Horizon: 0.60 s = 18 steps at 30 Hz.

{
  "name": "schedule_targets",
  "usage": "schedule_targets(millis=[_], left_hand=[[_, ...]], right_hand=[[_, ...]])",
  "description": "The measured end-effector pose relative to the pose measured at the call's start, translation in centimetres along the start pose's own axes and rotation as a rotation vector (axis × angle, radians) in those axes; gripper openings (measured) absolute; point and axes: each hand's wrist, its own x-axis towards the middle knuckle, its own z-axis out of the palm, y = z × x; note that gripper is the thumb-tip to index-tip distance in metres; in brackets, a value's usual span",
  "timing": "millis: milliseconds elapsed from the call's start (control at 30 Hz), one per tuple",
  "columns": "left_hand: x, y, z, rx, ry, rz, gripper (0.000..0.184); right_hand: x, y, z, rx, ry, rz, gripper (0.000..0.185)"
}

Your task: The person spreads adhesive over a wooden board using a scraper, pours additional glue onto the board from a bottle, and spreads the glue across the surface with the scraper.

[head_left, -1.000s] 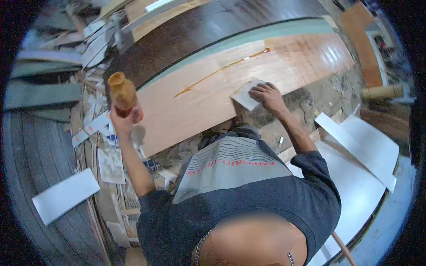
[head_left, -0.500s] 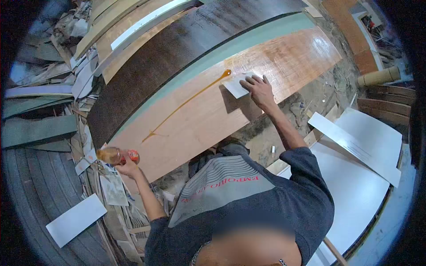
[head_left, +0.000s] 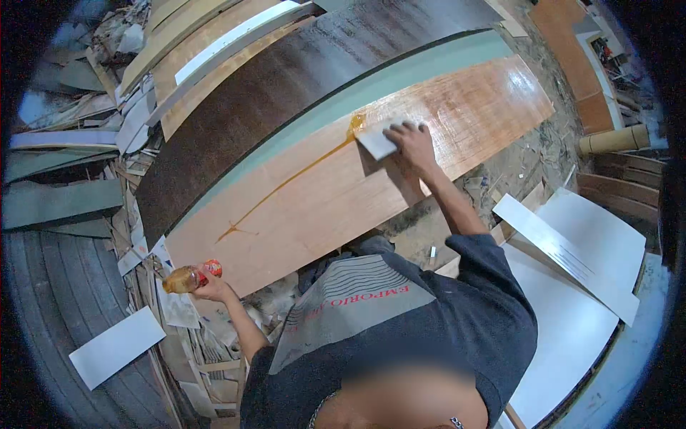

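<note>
My left hand (head_left: 211, 285) is wrapped round a bottle (head_left: 184, 279) of amber liquid with a red label, held on its side by the board's left end. In my right hand (head_left: 414, 146) is a flat white scraper (head_left: 376, 141), its far edge on the light wooden board (head_left: 321, 204). A line of amber liquid (head_left: 289, 179) runs along the board and pools against the scraper's left edge. To the right of the scraper the board looks wet and glossy.
A dark brown board (head_left: 236, 143) and a pale green strip (head_left: 314, 111) lie beyond the wooden board. White panels (head_left: 564, 322) stand at the right. A small white panel (head_left: 118, 347) is at lower left, near wood scraps (head_left: 221, 365).
The bottle has gone from upright to lying sideways and moved lower left with my left hand. The scraper has moved left to the amber line's upper end, where the liquid is now spread wider.
</note>
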Motion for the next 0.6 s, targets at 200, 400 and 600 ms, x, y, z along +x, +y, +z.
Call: schedule_targets(millis=[200,400,600], left_hand=[[-1.0,-3.3,1.7,0.075,-0.084,-0.161,0.071],[-1.3,-4.7,2.5,-0.082,-0.100,-0.217,0.065],[-1.3,-4.9,2.3,0.066,-0.095,-0.220,0.069]], right_hand=[[-0.7,-0.5,-3.7,0.072,-0.079,-0.016,0.047],[6.4,0.8,0.2,0.049,0.021,0.091,0.034],[7.0,-1.4,-0.2,0.000,-0.196,0.081,0.026]])
